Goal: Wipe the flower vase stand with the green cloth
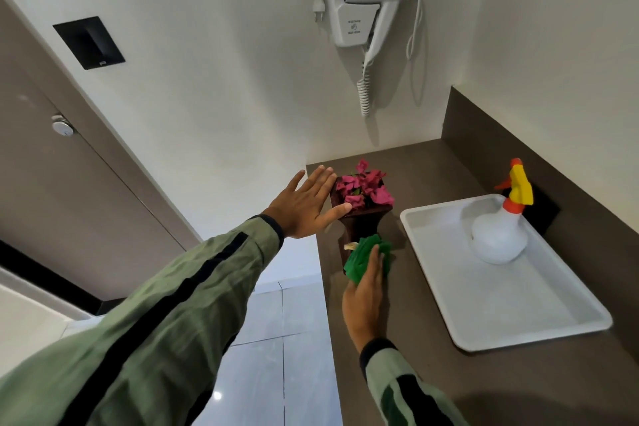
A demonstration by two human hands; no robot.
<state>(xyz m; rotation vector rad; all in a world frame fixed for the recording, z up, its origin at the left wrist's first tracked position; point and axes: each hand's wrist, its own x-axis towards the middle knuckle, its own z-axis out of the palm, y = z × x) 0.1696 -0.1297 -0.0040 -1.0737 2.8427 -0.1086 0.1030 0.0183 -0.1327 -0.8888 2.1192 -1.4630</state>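
Note:
A dark brown wooden flower vase stand holds pink flowers near the left end of a brown counter. My left hand is flat and spread against the stand's upper left rim, with the thumb touching its front edge. My right hand presses a crumpled green cloth onto the lower front of the stand. The cloth hides the stand's base.
A white tray lies to the right on the counter, with a white spray bottle with an orange and yellow nozzle standing on it. A white hair dryer hangs on the wall above. The counter's left edge drops to a tiled floor.

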